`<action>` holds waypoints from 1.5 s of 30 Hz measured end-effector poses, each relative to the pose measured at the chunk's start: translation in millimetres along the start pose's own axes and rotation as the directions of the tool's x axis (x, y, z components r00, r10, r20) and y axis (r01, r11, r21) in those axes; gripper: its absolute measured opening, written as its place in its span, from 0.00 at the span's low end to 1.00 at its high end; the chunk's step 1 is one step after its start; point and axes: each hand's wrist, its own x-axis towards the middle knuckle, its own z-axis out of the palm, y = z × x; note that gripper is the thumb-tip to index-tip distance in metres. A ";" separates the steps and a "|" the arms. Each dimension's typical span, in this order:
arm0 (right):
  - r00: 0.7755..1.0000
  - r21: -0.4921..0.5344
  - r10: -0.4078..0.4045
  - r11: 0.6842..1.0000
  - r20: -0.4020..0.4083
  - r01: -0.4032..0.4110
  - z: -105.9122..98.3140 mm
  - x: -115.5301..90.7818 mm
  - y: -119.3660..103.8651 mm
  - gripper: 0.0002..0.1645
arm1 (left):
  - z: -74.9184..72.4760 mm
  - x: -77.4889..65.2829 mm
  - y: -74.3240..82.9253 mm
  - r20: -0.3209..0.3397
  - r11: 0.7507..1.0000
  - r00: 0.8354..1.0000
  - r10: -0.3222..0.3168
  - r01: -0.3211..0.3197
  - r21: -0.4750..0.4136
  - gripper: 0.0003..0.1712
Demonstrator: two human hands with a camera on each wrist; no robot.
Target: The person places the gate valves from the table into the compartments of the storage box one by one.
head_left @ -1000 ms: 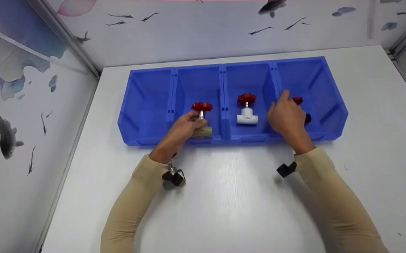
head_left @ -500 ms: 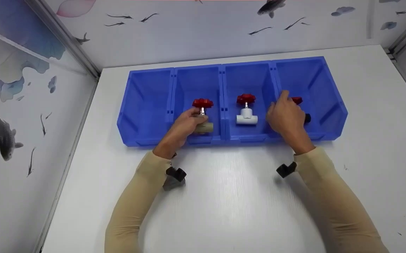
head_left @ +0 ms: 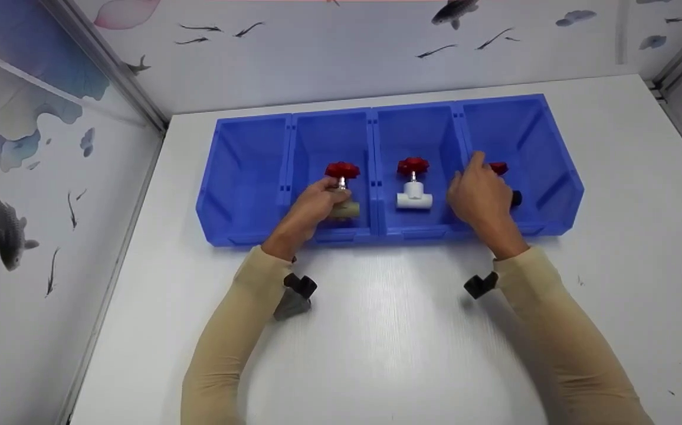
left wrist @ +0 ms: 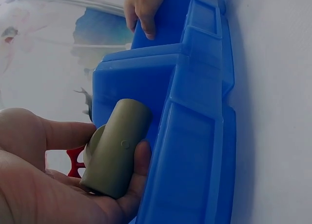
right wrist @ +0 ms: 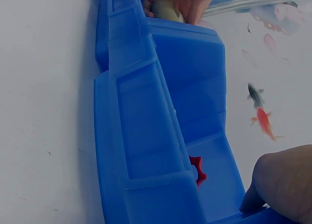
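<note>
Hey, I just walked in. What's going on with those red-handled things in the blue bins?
A person's left hand holds an olive, red-handled valve at the second bin from the left. A white valve sits untouched in the third. The right hand is at the wall between the third and fourth bins, partly hiding a black-ended piece; its exact grip isn't clear.

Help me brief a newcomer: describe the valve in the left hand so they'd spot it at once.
On the white table stands a row of four blue bins. At the second bin from the left in the head view, the left hand grips a red-wheeled valve. Its olive body sets it apart from the white valve to its right.
</note>
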 end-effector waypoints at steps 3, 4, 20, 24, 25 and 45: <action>1.000 -0.001 0.004 1.000 0.006 -0.004 -0.7 -0.1 -0.1 0.28 | 0.4 1.9 0.5 0.009 1.000 1.000 0.014 -0.015 0.010 0.25; 1.000 -0.001 0.004 1.000 0.008 -0.004 -0.9 -0.2 -0.1 0.28 | 0.5 2.5 0.7 0.010 1.000 1.000 0.017 -0.017 0.011 0.25; 1.000 -0.003 -0.001 1.000 0.002 0.001 -2.2 -1.2 0.2 0.29 | 1.9 15.7 0.0 -0.007 0.999 1.000 0.008 -0.007 0.053 0.23; 1.000 0.001 0.004 1.000 0.007 -0.004 -2.5 -1.0 0.7 0.29 | 2.8 21.3 -0.8 -0.006 0.996 1.000 -0.009 0.010 0.084 0.23; 1.000 0.003 0.005 1.000 0.010 -0.005 -2.4 -0.9 0.7 0.29 | 3.1 22.2 -0.9 -0.005 0.996 1.000 -0.012 0.012 0.091 0.23; 1.000 0.007 0.005 1.000 0.001 -0.005 0.1 -0.2 -0.6 0.28 | 5.0 32.2 -6.0 -0.011 0.993 1.000 -0.023 0.024 0.118 0.20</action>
